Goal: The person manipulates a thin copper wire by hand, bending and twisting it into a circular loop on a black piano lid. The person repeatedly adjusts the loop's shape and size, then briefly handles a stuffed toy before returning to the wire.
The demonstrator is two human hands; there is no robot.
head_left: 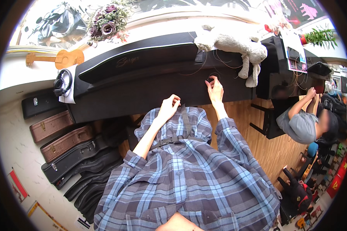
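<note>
My right hand (216,91) is raised over the black tabletop (142,98), thumb and index finger pinched on a thin dark wire (214,74). The wire loops just above the fingertips; its full run is too fine to follow. Lower and to the left, my left hand (169,107) is at the table's near edge with curled fingers. Whatever they hold, if anything, cannot be made out. More thin, coppery wires (196,72) curve across the table behind my right hand. A grey plush animal (235,43) lies to their right.
A long black case-like panel (138,57) with pale trim spans the table's back. Headphones (61,82) and a small wooden guitar (67,59) are at left. Instrument cases (67,142) line the left floor. Another person (302,121) sits at right, hands raised.
</note>
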